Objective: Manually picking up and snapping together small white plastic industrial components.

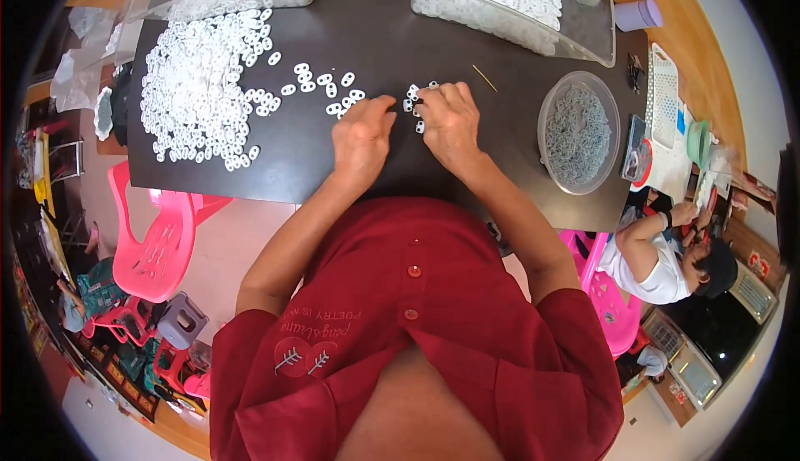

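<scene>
Both my hands work close together over the dark table. My left hand is closed, its fingers curled beside a few white oval pieces with two holes; anything in its fingertips is too small to make out. My right hand is closed too, its fingers bent down over small white squarish pieces, and its fingertips hide what they grip. To the left lies a large loose pile of the same oval pieces. A thin yellowish stick lies beyond my right hand.
At right stands a round clear tub of small grey metal parts. Two clear bins of white pieces fill the far side. A lilac cup and a phone are at the right edge. Another person sits to the right.
</scene>
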`<act>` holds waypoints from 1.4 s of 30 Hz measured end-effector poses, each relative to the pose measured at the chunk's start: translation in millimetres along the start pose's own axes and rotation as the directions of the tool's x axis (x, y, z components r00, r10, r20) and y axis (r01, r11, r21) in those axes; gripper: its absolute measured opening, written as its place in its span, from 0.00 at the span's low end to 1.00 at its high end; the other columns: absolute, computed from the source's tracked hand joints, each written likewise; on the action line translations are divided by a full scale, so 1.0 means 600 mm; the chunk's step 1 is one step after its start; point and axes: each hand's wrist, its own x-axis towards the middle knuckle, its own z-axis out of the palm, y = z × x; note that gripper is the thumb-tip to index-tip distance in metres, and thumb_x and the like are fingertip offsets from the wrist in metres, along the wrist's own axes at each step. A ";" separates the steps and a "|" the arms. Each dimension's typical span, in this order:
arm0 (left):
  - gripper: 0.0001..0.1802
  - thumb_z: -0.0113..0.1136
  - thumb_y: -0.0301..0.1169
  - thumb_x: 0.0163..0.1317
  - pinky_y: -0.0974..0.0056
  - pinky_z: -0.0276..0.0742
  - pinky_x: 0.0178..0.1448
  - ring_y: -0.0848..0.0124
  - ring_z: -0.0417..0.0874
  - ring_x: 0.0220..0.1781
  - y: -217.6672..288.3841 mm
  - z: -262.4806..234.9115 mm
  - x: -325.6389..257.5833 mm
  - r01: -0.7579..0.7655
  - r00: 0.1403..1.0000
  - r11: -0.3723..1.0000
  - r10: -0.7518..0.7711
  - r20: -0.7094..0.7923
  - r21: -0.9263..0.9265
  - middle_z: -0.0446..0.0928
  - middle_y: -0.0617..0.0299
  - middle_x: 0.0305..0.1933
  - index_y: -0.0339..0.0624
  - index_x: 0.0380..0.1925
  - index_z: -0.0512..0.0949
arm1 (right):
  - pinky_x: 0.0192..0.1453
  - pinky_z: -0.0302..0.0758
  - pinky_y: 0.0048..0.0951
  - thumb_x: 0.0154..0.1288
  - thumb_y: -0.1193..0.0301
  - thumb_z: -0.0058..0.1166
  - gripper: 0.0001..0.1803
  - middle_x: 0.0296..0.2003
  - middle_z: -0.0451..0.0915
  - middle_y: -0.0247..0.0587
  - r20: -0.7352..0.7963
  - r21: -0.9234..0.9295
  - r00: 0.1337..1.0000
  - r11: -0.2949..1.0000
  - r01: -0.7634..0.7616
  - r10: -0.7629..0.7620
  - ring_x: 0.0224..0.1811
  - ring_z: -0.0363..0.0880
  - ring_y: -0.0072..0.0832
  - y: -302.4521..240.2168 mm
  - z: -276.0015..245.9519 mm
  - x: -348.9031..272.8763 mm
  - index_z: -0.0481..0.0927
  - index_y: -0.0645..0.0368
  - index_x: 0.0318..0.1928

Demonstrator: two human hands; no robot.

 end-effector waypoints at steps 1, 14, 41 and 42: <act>0.10 0.61 0.25 0.49 0.58 0.74 0.33 0.55 0.78 0.30 0.013 0.006 0.007 0.044 0.997 0.994 -0.050 0.054 0.104 0.76 0.52 0.28 0.42 0.35 0.78 | 0.32 0.68 0.35 0.45 0.80 0.58 0.09 0.26 0.73 0.40 0.001 0.002 1.000 1.000 0.003 -0.003 0.29 0.69 0.37 0.001 -0.005 0.000 0.79 0.60 0.32; 0.07 0.59 0.23 0.47 0.54 0.70 0.36 0.55 0.75 0.34 -0.003 0.048 0.026 -0.146 0.975 0.968 0.107 0.195 0.203 0.71 0.54 0.28 0.41 0.28 0.74 | 0.35 0.70 0.35 0.46 0.78 0.59 0.09 0.26 0.74 0.39 -0.080 0.052 0.976 0.979 -0.199 0.203 0.30 0.71 0.38 0.015 -0.073 -0.057 0.78 0.57 0.31; 0.03 0.57 0.20 0.56 0.73 0.71 0.27 0.78 0.73 0.23 0.048 -0.039 -0.018 0.679 0.734 0.431 -0.389 0.557 -0.594 0.74 0.64 0.25 0.35 0.31 0.75 | 0.42 0.71 0.42 0.47 0.70 0.58 0.06 0.28 0.79 0.48 -0.088 -0.398 0.773 0.690 -0.605 0.628 0.35 0.75 0.45 0.217 -0.196 -0.108 0.80 0.59 0.26; 0.03 0.57 0.20 0.56 0.73 0.71 0.27 0.78 0.73 0.23 0.050 -0.038 -0.019 0.678 0.735 0.432 -0.390 0.555 -0.594 0.74 0.64 0.25 0.35 0.31 0.75 | 0.42 0.71 0.42 0.47 0.70 0.58 0.06 0.28 0.79 0.48 -0.087 -0.397 0.775 0.692 -0.603 0.626 0.35 0.75 0.45 0.219 -0.197 -0.108 0.80 0.59 0.26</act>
